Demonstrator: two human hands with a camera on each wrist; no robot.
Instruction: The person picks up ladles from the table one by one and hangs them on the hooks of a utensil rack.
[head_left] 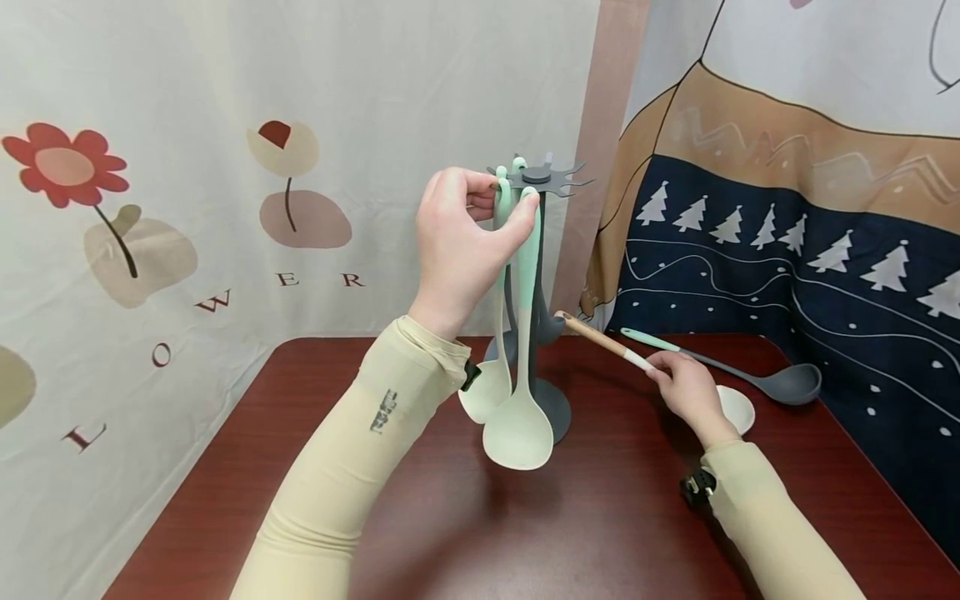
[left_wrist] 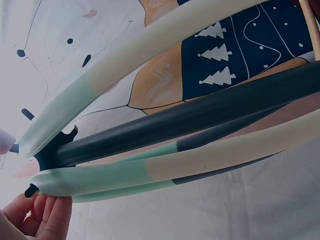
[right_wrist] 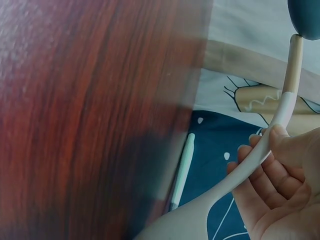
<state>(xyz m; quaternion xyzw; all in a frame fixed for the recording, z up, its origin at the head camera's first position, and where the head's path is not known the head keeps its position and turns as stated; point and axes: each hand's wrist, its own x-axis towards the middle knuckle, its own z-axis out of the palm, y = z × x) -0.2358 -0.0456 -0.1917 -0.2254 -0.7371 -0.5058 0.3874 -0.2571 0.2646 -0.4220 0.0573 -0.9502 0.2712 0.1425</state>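
My left hand (head_left: 465,237) is at the top of a dark utensil rack (head_left: 537,177), thumb on one side and curled fingers on the other, gripping around its hooks and the hung handle ends. A cream ladle (head_left: 519,429) with a mint handle hangs in front, and a second cream utensil (head_left: 483,392) hangs beside it. Dark-headed utensils (head_left: 551,325) hang behind, partly hidden. To the right, my right hand (head_left: 686,387) pinches the white neck of a ladle (right_wrist: 250,162) with a wooden handle (head_left: 592,335). The handle end points at the rack; the white head is partly hidden behind the hand.
A dark grey ladle (head_left: 791,384) with a mint handle lies at the table's back right. The rack's round base (head_left: 557,408) stands on the reddish-brown table (head_left: 360,400). Printed cloths (head_left: 420,83) hang behind the table and along its right side.
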